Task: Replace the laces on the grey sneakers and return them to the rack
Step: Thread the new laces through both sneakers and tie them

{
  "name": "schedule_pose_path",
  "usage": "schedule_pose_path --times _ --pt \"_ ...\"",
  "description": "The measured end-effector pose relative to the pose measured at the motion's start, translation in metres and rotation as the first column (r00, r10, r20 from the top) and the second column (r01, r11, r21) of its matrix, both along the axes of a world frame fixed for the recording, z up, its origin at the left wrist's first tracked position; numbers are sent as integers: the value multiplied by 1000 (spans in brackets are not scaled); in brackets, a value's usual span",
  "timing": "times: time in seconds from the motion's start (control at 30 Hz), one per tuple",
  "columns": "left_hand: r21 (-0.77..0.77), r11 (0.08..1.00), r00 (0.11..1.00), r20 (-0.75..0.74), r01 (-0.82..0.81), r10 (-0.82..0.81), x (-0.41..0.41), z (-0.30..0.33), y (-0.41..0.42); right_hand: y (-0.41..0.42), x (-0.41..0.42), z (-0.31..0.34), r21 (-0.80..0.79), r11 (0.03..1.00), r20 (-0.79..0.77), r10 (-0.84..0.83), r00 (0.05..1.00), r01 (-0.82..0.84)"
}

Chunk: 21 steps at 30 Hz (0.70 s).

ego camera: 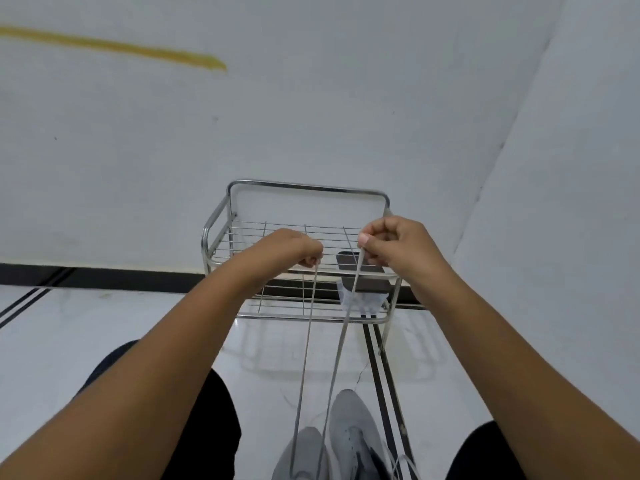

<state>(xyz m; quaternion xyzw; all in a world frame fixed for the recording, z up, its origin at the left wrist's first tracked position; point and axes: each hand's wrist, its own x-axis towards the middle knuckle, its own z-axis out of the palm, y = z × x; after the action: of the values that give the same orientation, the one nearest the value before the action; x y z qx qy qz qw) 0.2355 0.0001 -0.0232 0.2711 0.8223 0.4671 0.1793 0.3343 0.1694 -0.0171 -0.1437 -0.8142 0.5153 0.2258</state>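
Two grey sneakers lie on the white floor at the bottom of the head view, the left sneaker (301,452) and the right sneaker (353,431) side by side. A grey lace (306,341) runs taut from the left sneaker up in two strands. My left hand (294,249) grips the left strand in curled fingers. My right hand (394,244) pinches the right strand (341,341) between thumb and fingers. Both hands are raised in front of the metal rack (301,251).
The chrome wire rack stands against the white wall, with a dark box-like object (363,275) and a clear plastic item (360,299) on its right side. My knees in dark trousers (207,427) flank the sneakers. A loose white lace (405,465) lies beside the right sneaker.
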Motion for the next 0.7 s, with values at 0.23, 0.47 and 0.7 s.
schedule_pose_path --times 0.23,0.47,0.7 --pt "116 993 975 -223 24 2 16 -9 7 -2 7 5 -62 995 -24 73 997 -74" --pt "212 977 976 -207 -22 67 27 -10 15 -2 11 5 -46 995 -9 88 996 -88" --pt "297 953 988 -116 -62 101 30 -13 20 -3 13 6 -20 995 -16 100 995 -100"
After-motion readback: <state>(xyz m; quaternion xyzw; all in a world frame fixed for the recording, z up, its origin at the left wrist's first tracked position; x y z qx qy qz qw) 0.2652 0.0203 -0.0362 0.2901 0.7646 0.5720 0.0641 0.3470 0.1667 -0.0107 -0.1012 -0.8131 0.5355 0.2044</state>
